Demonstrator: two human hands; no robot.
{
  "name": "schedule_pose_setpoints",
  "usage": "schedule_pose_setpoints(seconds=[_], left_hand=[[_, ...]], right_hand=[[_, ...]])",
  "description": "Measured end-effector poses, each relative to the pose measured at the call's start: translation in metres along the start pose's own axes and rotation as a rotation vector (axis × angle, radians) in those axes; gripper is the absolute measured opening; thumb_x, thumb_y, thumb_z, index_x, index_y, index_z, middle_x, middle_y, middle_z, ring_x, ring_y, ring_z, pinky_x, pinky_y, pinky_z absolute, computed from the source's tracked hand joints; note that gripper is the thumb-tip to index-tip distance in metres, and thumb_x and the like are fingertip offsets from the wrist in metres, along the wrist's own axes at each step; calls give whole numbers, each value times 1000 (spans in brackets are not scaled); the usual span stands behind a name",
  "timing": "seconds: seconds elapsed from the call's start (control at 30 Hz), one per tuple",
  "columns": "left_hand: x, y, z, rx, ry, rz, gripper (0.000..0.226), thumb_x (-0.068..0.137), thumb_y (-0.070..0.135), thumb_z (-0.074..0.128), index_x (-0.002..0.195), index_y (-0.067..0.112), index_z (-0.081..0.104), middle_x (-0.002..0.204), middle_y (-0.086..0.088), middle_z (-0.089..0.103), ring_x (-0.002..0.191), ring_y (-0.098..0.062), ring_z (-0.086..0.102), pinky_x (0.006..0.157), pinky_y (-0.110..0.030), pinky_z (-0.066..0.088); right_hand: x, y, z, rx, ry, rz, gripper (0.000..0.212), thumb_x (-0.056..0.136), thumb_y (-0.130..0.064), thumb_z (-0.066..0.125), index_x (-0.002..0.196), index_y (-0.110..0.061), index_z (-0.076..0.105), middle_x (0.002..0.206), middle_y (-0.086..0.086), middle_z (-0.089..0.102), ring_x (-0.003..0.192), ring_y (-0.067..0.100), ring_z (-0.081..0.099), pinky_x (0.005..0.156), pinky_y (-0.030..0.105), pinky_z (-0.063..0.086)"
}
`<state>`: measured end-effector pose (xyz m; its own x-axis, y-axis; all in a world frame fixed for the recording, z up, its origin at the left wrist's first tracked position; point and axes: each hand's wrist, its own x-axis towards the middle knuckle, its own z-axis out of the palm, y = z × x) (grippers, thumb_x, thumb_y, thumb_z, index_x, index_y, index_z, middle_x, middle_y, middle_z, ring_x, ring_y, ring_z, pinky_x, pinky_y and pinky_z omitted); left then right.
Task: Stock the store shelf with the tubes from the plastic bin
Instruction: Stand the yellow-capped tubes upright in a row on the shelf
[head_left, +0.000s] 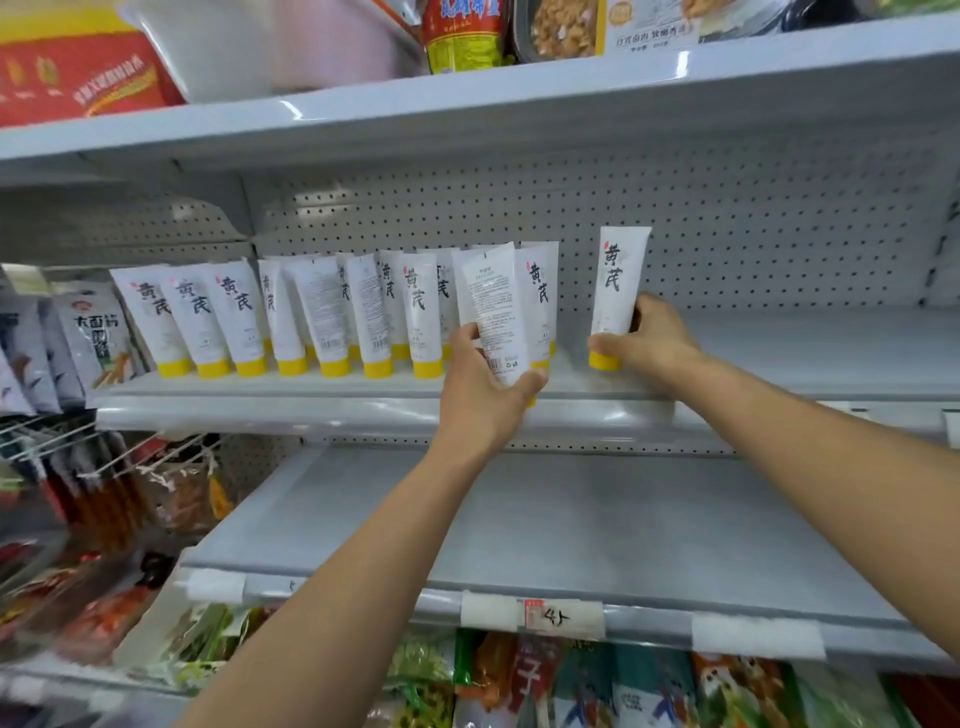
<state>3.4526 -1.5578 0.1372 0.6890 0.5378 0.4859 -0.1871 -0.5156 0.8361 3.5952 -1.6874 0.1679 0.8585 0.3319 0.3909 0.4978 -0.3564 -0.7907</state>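
Just left of my left hand (480, 395) stands the row of tubes (291, 322), caps down, leaning on each other. My left hand is curled around the first tube (493, 312), thumb on one side and fingers on the other. Its small-print side faces me. It is tilted and sits right up against the last tubes of the row. If I push it in too hard, I think the leaning tubes could tip over one after another. It could also end up backwards, with the big letters hidden. To the right of that grip there is a gap. Then my right hand (649, 338) holds the second tube (618, 280) low down, near its yellow cap, which seems to sit on the shelf (779, 343). This tube has nothing beside it. If I let go before it is steady, I think it may fall and roll off the front edge. I cannot see the plastic bin.
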Motion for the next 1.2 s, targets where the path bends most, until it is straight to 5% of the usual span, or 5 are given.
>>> schedule_pose_setpoints(seconds=[0.23,0.7,0.83,0.97,1.2], left_hand=[[32,-13,1,-20,20,-1,71,75,24,79,129,19,33,94,27,49,87,9,56,88,-28,51],[38,-20,-2,-69,-20,9,66,75,27,81,118,27,31,100,23,51,94,3,58,88,-34,54],[26,-15,-1,-119,-6,45,64,76,21,79,119,27,32,102,21,52,91,5,57,77,-18,51],[14,-7,7,-157,-10,78,66,74,22,82,123,27,38,114,9,56,98,-9,62,79,-23,55],[-4,6,22,-193,-162,119,73,67,29,83,129,27,45,122,1,52,106,-21,63,74,-27,58]], right_hand=[[52,14,22,-142,-40,2,53,77,-15,77,123,-7,52,121,9,61,107,25,59,78,25,41],[66,28,29,-145,-24,129,64,79,-21,76,130,-7,40,126,12,54,112,29,56,82,31,44],[38,17,16,-71,160,-15,46,86,-24,68,123,-9,46,103,5,55,97,22,56,76,29,44],[-5,-12,2,273,-237,-96,25,88,-26,67,105,-8,65,82,3,65,71,12,58,59,21,43],[-28,-22,-7,288,-581,-81,33,77,-28,71,110,-25,71,115,6,70,111,32,61,92,52,47]])
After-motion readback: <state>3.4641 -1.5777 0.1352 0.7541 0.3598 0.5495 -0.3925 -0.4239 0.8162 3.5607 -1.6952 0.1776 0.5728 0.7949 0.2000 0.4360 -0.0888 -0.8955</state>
